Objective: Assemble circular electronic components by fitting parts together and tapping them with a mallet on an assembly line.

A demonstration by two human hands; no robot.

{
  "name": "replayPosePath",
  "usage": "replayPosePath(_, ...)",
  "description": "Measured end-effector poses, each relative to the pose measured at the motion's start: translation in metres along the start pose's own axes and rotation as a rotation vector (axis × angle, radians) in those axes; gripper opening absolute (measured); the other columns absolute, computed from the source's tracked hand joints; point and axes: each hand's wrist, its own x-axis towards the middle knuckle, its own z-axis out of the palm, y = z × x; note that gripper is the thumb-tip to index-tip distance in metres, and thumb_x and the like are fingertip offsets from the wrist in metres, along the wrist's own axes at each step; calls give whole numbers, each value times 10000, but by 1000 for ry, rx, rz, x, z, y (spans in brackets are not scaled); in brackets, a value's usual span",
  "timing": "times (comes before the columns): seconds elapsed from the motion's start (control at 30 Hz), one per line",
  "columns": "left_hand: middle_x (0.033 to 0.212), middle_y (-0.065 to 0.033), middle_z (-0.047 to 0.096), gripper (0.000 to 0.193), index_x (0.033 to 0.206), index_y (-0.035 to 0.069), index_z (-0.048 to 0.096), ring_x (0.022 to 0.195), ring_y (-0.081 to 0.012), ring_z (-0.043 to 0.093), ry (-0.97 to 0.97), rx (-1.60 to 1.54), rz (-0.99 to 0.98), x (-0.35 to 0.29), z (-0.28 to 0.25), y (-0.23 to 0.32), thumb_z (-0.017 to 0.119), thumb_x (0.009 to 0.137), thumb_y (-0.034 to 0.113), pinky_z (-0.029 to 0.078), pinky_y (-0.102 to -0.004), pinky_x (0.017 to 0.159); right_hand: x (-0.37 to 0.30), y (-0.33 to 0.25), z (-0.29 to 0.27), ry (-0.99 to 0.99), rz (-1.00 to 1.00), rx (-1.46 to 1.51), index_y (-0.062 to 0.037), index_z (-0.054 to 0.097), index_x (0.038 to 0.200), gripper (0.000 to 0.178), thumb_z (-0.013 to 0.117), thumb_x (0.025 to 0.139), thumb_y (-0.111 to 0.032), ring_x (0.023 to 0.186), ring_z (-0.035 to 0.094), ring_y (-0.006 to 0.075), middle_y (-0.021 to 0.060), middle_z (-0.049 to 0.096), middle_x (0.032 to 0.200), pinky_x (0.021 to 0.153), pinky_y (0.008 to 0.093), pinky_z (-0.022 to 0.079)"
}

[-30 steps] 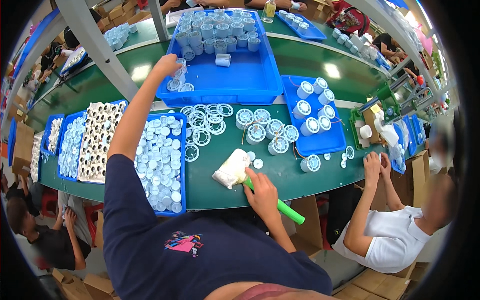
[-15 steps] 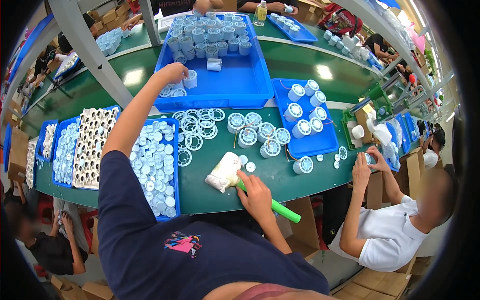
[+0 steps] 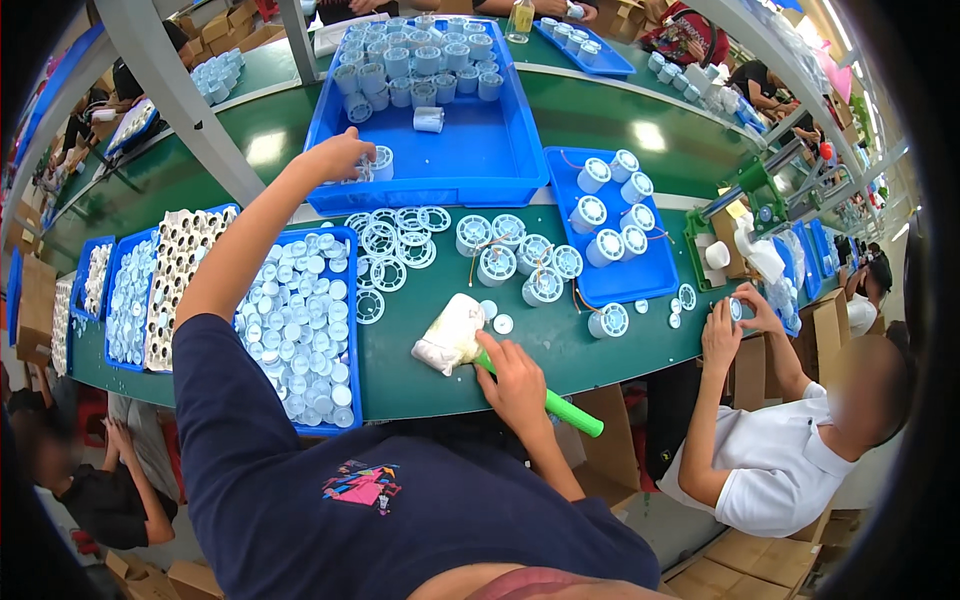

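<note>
My left hand [image 3: 343, 158] reaches over the near left corner of a large blue bin [image 3: 460, 188]. Its fingers are apart, beside a pale blue cylindrical housing [image 3: 382, 163]; other parts beneath the hand are partly hidden. On the green table, my right hand [image 3: 515, 383] is closed round the bright green handle of a hammer [image 3: 572, 412]. The hammer's head [image 3: 449, 335] is wrapped in white cloth and rests on the table. Two small white discs [image 3: 503, 324] lie by it. Several housings with ringed tops and wires [image 3: 543, 287] stand farther right.
A blue tray of small round caps [image 3: 305, 340] lies left of the hammer, below loose flat rings [image 3: 380, 238]. Another blue tray [image 3: 625, 285] holds housings at right. A green press [image 3: 705, 255] stands beyond it. A co-worker in white [image 3: 770, 450] handles a part at right.
My left hand has come slightly lower and nearer the housings in the bin's corner, its fingers spreading. My right hand stays on the hammer handle, almost unmoved.
</note>
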Motion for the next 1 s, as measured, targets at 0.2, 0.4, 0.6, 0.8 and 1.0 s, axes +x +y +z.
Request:
replayPosePath(0.2, 1218, -155, 583, 596, 1298, 199, 656, 1144, -376, 630, -68, 87, -53, 8, -6, -1, 866, 745, 129, 533, -445, 974, -1, 1, 2, 5, 1, 0, -123, 572, 1419, 602, 754, 846, -108, 864, 627, 317, 113, 592, 953, 724, 448, 532)
replayPosePath(0.4, 1274, -171, 558, 598, 1296, 191, 637, 1171, -397, 612, -137, 55, -101, 11, -9, 0, 865, 748, 118, 528, -452, 983, 0, -1, 2, 20, 4, 20, -116, 593, 1394, 589, 761, 831, -81, 861, 634, 345, 124, 608, 962, 713, 473, 522)
replayPosePath(0.6, 1290, -197, 567, 606, 1291, 178, 635, 1189, -418, 594, -10, 41, -98, 17, 12, -5, 873, 738, 112, 524, -472, 997, 0, 0, -1, -19, 12, -24, -126, 566, 1429, 605, 747, 852, -105, 873, 628, 313, 110, 597, 964, 735, 446, 538)
replayPosePath(0.8, 1274, -211, 592, 592, 1274, 179, 650, 1173, -432, 591, 58, 104, -120, 21, 25, -3, 881, 732, 117, 524, -482, 1002, -1, 1, 3, 25, -13, 3, -120, 582, 1408, 616, 768, 821, -89, 868, 636, 334, 118, 608, 958, 721, 469, 530)
replayPosePath(1.0, 1257, -203, 588, 558, 1241, 173, 661, 1151, -423, 607, 117, 11, -68, 12, 23, -9, 867, 734, 62, 528, -476, 993, 0, 0, 2, 16, 0, 2, -125, 576, 1419, 634, 768, 816, -89, 865, 632, 331, 115, 608, 951, 724, 469, 532)
